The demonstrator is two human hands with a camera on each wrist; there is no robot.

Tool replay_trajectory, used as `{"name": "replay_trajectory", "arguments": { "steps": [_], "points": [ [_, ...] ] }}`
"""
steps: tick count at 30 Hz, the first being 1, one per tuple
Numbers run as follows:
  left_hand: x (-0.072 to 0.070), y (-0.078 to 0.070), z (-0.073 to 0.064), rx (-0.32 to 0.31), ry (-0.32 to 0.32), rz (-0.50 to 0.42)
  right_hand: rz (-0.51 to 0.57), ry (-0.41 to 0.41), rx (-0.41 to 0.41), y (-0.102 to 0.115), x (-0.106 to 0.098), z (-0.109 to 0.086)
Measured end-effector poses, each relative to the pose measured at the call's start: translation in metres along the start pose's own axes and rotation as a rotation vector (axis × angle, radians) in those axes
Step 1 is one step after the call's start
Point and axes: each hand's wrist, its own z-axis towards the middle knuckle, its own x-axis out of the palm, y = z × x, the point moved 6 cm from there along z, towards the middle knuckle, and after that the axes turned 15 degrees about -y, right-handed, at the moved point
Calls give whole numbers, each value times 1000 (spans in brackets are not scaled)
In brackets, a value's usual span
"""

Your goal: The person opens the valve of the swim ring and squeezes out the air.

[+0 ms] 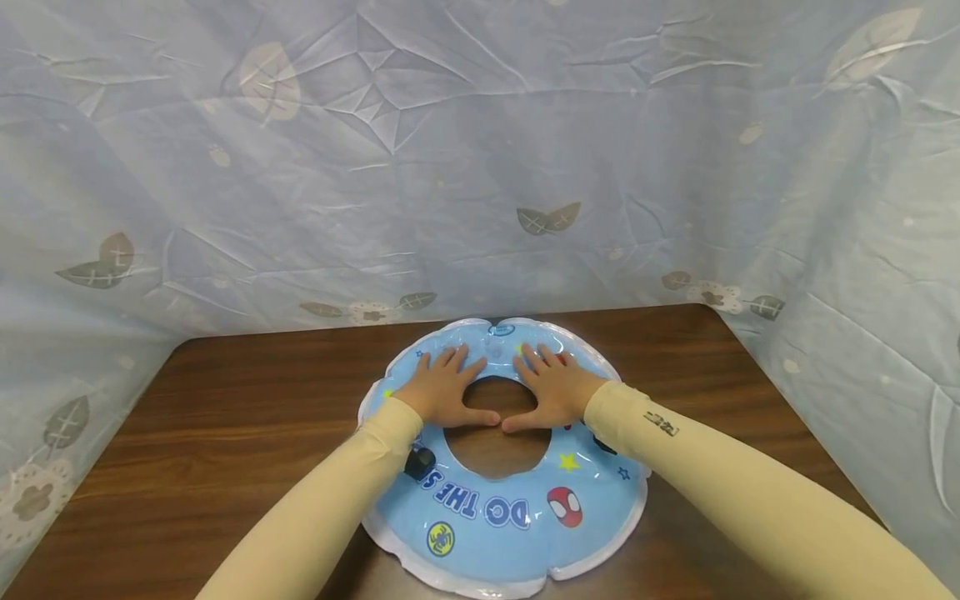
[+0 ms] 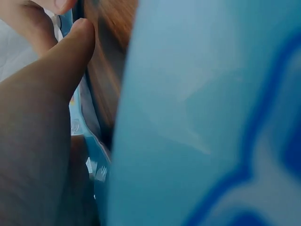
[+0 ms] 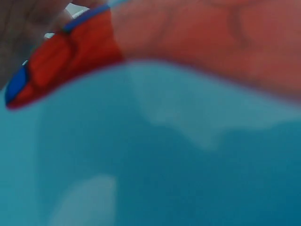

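A light blue inflatable swim ring (image 1: pixel 510 550) lies flat on the table, puffed up, with white seam edges, printed letters, stars and a red mask face. On its far left part rests my left hand (image 1: pixel 442 390), fingers spread and straight. My right hand (image 1: pixel 558 390) lies the same way on the far right part. Both thumbs reach over the centre hole, their tips close together. In the left wrist view the left thumb (image 2: pixel 77 47) shows beside the ring's bulging blue wall (image 2: pixel 188 103). Red and blue print (image 3: pixel 155 37) on the ring fills much of the right wrist view.
The dark wood-grain table (image 1: pixel 247 417) extends to both sides of the ring. A pale blue-grey curtain (image 1: pixel 450 192) with leaf prints hangs behind it and along both sides. Cream sleeves (image 1: pixel 307 508) cover both forearms, and a black wrist camera (image 1: pixel 420 462) sits under the left wrist.
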Motion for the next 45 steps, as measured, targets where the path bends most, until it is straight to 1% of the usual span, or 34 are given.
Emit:
{"name": "replay_trajectory", "arguments": {
  "steps": [7, 12, 14, 17, 20, 24, 28, 31, 33, 36, 39, 42, 45],
  "points": [
    [4, 0, 1, -14, 23, -2, 11, 47, 13, -1, 5, 2],
    [4, 1, 3, -19, 29, -15, 16, 50, 12, -3, 3, 3],
    [3, 2, 5, -18, 4, -27, 13, 37, 3, -4, 2, 4],
    [-1, 2, 7, -15, -51, -36, 1, 7, -2, -5, -1, 6],
    [-3, 3, 9, -11, -88, -30, -8, -14, 14, -8, -1, 7],
    [-2, 3, 9, -25, -58, -5, -6, -25, 44, -12, 1, 7],
    [-1, 4, 8, -39, -23, 3, 9, -4, 80, -16, 3, 5],
    [0, 5, 7, -38, -15, -11, 18, 31, 109, -17, 4, 4],
    [-1, 5, 5, -32, -25, -31, 28, 40, 110, -15, 2, 3],
    [-8, 3, -1, -10, -55, -60, 43, 19, 78, -13, -2, -1],
    [-17, -1, -15, 17, -97, -70, 59, -36, 21, -8, -6, -14],
    [-25, -7, -38, 32, -127, -63, 74, -94, -13, -3, -9, -33],
    [-28, -12, -65, 34, -127, -69, 100, -135, -27, 2, -9, -52]
  ]
}}
